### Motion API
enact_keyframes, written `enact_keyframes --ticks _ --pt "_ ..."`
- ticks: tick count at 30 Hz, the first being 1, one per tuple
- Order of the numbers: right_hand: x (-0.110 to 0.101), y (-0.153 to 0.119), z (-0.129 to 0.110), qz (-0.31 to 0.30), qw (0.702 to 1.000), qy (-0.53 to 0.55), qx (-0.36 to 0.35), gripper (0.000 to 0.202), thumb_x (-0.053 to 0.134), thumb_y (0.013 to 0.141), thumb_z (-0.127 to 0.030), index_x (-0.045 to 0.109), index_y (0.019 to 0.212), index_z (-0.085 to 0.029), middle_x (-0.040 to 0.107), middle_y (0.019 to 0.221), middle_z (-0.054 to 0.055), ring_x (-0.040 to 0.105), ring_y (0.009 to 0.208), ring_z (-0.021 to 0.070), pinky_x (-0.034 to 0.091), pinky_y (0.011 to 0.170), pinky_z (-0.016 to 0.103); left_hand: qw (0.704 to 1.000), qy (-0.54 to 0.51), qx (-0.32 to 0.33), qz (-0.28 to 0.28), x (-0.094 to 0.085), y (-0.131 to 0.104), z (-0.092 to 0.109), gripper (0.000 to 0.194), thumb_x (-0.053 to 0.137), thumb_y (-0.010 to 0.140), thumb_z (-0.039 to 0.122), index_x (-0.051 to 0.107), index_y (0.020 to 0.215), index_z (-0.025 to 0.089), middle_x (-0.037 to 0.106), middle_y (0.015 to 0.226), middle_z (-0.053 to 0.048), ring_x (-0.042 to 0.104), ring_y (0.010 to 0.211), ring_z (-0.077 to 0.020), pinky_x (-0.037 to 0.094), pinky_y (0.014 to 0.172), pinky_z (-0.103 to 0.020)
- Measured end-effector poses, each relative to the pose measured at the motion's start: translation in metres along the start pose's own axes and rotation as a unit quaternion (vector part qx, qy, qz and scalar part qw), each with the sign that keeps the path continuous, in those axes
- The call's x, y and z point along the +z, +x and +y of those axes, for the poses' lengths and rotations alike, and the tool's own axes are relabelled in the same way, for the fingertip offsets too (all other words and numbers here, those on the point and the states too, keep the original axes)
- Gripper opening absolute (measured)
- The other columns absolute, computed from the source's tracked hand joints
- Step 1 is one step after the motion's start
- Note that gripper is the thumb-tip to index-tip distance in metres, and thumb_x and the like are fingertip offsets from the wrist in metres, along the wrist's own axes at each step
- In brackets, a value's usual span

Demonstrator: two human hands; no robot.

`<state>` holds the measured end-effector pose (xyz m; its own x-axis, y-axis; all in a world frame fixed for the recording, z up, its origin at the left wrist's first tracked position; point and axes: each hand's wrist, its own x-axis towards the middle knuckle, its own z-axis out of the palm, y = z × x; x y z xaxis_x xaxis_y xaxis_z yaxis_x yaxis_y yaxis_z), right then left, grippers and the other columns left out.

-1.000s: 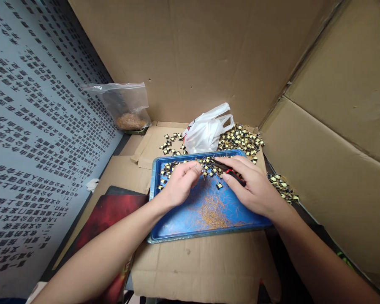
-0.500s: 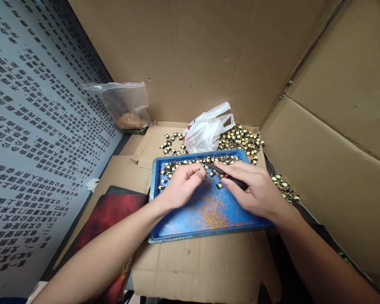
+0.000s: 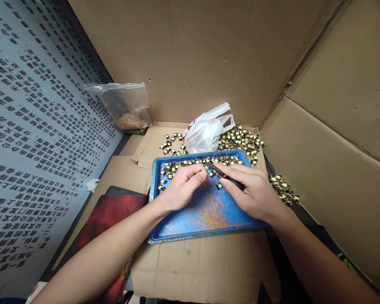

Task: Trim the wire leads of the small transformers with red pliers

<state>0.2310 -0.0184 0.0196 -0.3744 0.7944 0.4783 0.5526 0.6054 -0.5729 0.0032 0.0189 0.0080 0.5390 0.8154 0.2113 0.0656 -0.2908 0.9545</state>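
Observation:
My right hand (image 3: pixel 251 188) is wrapped round a slim black hand tool (image 3: pixel 223 174) with a red band; its exact kind is unclear. The tool's dark tip points left, close to my left fingers. My left hand (image 3: pixel 188 185) is closed in a pinch, and what it holds is hidden by the fingers. Both hands are over a blue tray (image 3: pixel 174 230). Along its far side lie many small black-and-yellow wire-wound coils (image 3: pixel 169 169) with copper leads. One loose coil (image 3: pixel 219 185) sits beside my right fingertips. A heap of short copper wire clippings (image 3: pixel 213 213) covers the tray's middle.
Behind the tray stands a white plastic bag (image 3: pixel 202 135), with a pile of coils (image 3: pixel 243 141) beside it. More coils (image 3: pixel 283 190) lie to the right. A clear zip bag (image 3: pixel 131 109) is at the back left. Cardboard walls (image 3: pixel 209 63) enclose the back and right.
My left hand has turned slightly, and its fingers now hide the bit of wire seen before. My right hand and the tool have shifted slightly left. The tray has not moved.

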Motion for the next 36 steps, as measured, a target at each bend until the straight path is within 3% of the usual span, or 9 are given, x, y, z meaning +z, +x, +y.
enact_keyframes --ticks 3,8,11,17,21,24,29,33,36 --pt "0.003 -0.001 0.000 0.019 1.000 0.004 -0.014 0.042 0.057 0.105 -0.020 0.066 0.146 -0.015 0.078 0.118 0.012 0.074 0.102 0.0213 0.059 0.093 0.037 1.000 -0.002 -0.002 -0.007 0.000 0.000 0.002 0.043 0.050 0.105 0.044 0.045 0.070 0.019 0.042 0.066 0.004 0.036 0.064 -0.0122 0.031 0.065 -0.029" --pt "0.005 -0.001 0.000 -0.002 1.000 -0.018 -0.020 0.043 0.055 0.105 -0.020 0.064 0.147 -0.016 0.076 0.101 0.009 0.071 0.088 0.0204 0.059 0.084 0.037 0.999 0.030 -0.006 -0.016 0.001 0.001 0.008 0.042 0.050 0.103 0.043 0.043 0.070 0.019 0.038 0.067 0.004 0.033 0.064 -0.0122 0.029 0.064 -0.028" --pt "0.004 0.000 0.001 -0.016 0.999 -0.029 -0.002 0.044 0.055 0.105 -0.022 0.064 0.148 -0.016 0.075 0.106 0.011 0.071 0.095 0.0233 0.058 0.089 0.041 0.998 0.052 -0.008 -0.029 0.002 0.000 0.010 0.039 0.049 0.102 0.041 0.043 0.070 0.020 0.037 0.067 0.004 0.033 0.063 -0.0122 0.028 0.062 -0.028" --pt "-0.005 0.002 0.007 -0.023 0.994 0.077 0.078 0.043 0.062 0.102 -0.026 0.069 0.143 -0.022 0.077 0.128 0.011 0.073 0.114 0.0256 0.058 0.102 0.044 0.999 0.039 0.002 0.015 0.000 -0.001 -0.001 0.043 0.049 0.103 0.047 0.042 0.070 0.020 0.038 0.065 0.005 0.033 0.062 -0.0122 0.027 0.062 -0.028" --pt "-0.010 0.003 0.007 -0.070 0.975 0.172 0.121 0.039 0.068 0.098 -0.029 0.075 0.136 -0.025 0.076 0.135 0.009 0.073 0.121 0.0273 0.060 0.102 0.045 0.999 0.032 0.016 0.033 -0.001 -0.002 -0.004 0.045 0.049 0.102 0.049 0.041 0.069 0.021 0.038 0.064 0.005 0.033 0.062 -0.0126 0.028 0.062 -0.028" --pt "-0.011 0.003 0.006 -0.102 0.954 0.241 0.145 0.039 0.070 0.096 -0.030 0.076 0.134 -0.023 0.079 0.128 0.010 0.077 0.108 0.0248 0.065 0.092 0.042 0.999 0.037 0.014 0.024 -0.001 -0.002 0.000 0.043 0.050 0.100 0.049 0.041 0.068 0.021 0.037 0.063 0.005 0.033 0.061 -0.0126 0.028 0.061 -0.028" --pt "-0.012 0.002 0.005 -0.123 0.934 0.295 0.157 0.041 0.071 0.095 -0.030 0.076 0.135 -0.022 0.083 0.095 0.007 0.075 0.076 0.0172 0.064 0.068 0.030 0.999 0.051 0.007 0.001 -0.001 -0.001 0.007 0.041 0.050 0.098 0.047 0.041 0.067 0.021 0.035 0.062 0.005 0.031 0.059 -0.0120 0.027 0.059 -0.028" --pt "-0.015 0.003 0.005 -0.132 0.937 0.284 0.157 0.038 0.072 0.095 -0.028 0.078 0.132 -0.025 0.082 0.095 0.005 0.071 0.070 0.0147 0.061 0.065 0.028 0.998 0.056 0.015 -0.003 -0.001 -0.001 0.007 0.041 0.050 0.098 0.046 0.040 0.067 0.021 0.034 0.062 0.005 0.030 0.059 -0.0118 0.026 0.058 -0.028" --pt "-0.017 0.004 0.004 -0.131 0.934 0.289 0.164 0.037 0.073 0.094 -0.027 0.079 0.130 -0.022 0.079 0.082 0.003 0.069 0.066 0.0144 0.060 0.063 0.026 0.998 0.056 0.018 -0.006 -0.001 -0.001 0.006 0.041 0.049 0.099 0.046 0.040 0.068 0.021 0.034 0.063 0.005 0.030 0.059 -0.0118 0.026 0.057 -0.028"
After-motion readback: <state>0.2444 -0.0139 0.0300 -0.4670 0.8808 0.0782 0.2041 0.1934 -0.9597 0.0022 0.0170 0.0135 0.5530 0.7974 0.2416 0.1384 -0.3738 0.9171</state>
